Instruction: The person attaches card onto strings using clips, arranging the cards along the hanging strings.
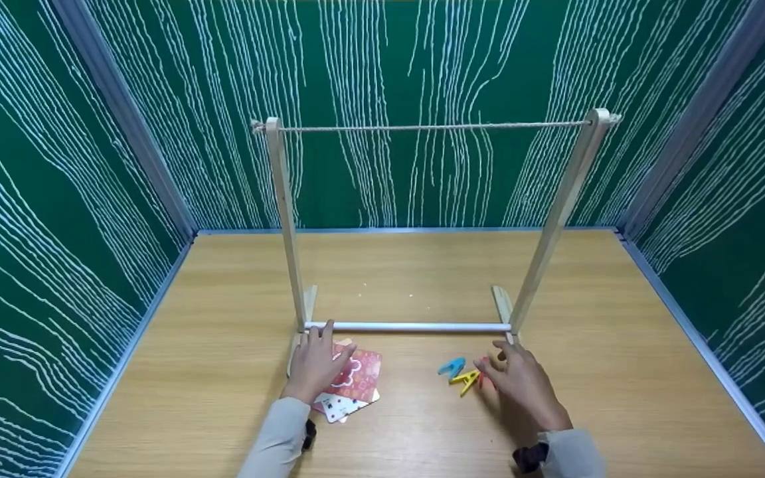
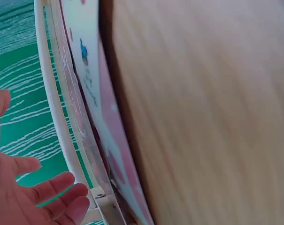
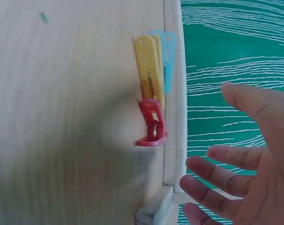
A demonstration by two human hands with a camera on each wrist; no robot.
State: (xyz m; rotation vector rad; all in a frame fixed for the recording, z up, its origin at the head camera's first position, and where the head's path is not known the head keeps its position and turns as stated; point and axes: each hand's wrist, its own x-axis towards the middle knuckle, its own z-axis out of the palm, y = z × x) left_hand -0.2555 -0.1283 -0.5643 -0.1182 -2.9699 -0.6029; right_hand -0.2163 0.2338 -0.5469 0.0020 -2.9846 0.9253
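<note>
A: Hands first. What do you read on the remote feed?

B: I see the left hand [image 1: 316, 366] with fingers spread, holding nothing; in the head view it overlaps the card stack. The right hand [image 1: 527, 385], loosely bent with fingers apart, also grips nothing, near the clothespins.

A: Cards: appearance?

B: On top I note a pinkish-red card [image 1: 366, 373], pale motifs, white scalloped outline. Askew beneath it, a white card [image 1: 339, 405] with small dark marks and rounded corners.

A: Pins?

B: I count three, clustered on the tabletop just left of the right hand: a blue clothespin [image 1: 452, 367], a yellow clothespin [image 1: 465, 380] and a red clothespin [image 3: 148, 108], partly hidden by that hand in the head view. My right wrist feed shows a metal spring in the red one.

A: Farther out?

B: A wooden frame [image 1: 558, 219] with a white rod [image 1: 409, 327] low across it, twine [image 1: 435, 126] between the post tops; wood-grain table [image 1: 422, 431]; green walls [image 1: 528, 66] with wavering white lines.
</note>
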